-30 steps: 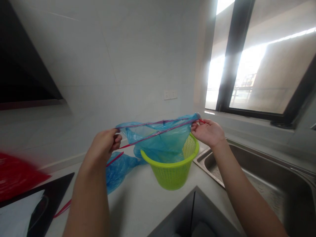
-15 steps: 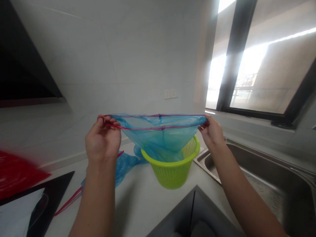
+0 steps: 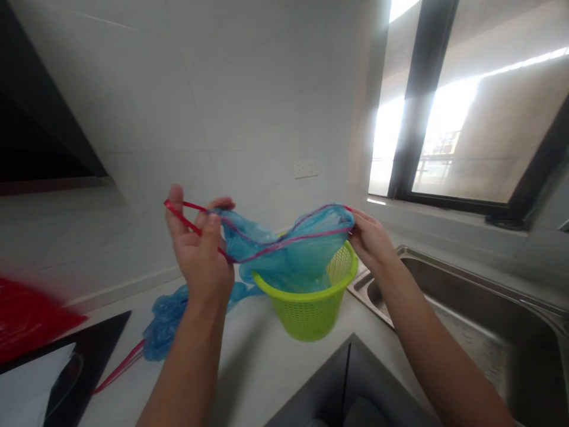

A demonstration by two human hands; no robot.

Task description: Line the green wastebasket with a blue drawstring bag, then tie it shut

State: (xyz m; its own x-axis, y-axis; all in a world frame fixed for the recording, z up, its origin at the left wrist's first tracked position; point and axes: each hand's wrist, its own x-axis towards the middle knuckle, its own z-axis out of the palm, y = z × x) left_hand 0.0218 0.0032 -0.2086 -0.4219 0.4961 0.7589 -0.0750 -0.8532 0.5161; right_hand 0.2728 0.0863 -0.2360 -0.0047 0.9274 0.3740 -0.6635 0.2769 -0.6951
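Observation:
A blue plastic drawstring bag (image 3: 306, 246) hangs between my hands, its lower part inside a lime-green perforated basket (image 3: 306, 314) on the counter. My left hand (image 3: 202, 243) grips the bag's left edge between thumb and fingers, with the red drawstring looped over an outstretched finger. At the right end of the rim, my right hand (image 3: 371, 240) pinches the bag near the drawstring. The bag's mouth sags in the middle. Behind my left forearm lies a second crumpled blue bag (image 3: 164, 320) with a red drawstring trailing from it.
A steel sink (image 3: 444, 279) is set into the counter (image 3: 249, 362) on the right. At the left are a black cooktop (image 3: 89, 350), a white sheet (image 3: 35, 385) and a blurred red plastic item (image 3: 31, 320). A wall socket (image 3: 306, 169) sits behind the basket.
My left hand has moved inward to the right and turned, with the drawstring now looped over a finger. The bag's rim, stretched taut before, now sags. My right hand has shifted slightly left.

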